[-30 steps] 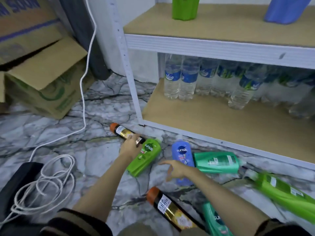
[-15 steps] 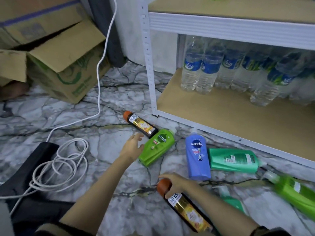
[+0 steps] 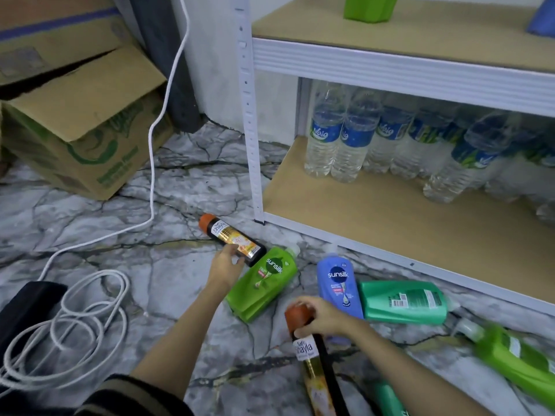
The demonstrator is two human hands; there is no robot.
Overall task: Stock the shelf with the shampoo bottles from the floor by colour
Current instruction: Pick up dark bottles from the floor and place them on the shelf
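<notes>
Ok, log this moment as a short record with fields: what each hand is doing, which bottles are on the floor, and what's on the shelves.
left hand: left hand touching the base end of the far dark bottle, fingers not closed round it
right hand: right hand gripping the near dark bottle just below its orange cap
other floor bottles: light green bottle, blue bottle, teal bottle, all lying flat; a blurred green bottle at right
lower shelf: water bottles standing in a row
upper shelf: green bottle, blue bottle at the edge
</notes>
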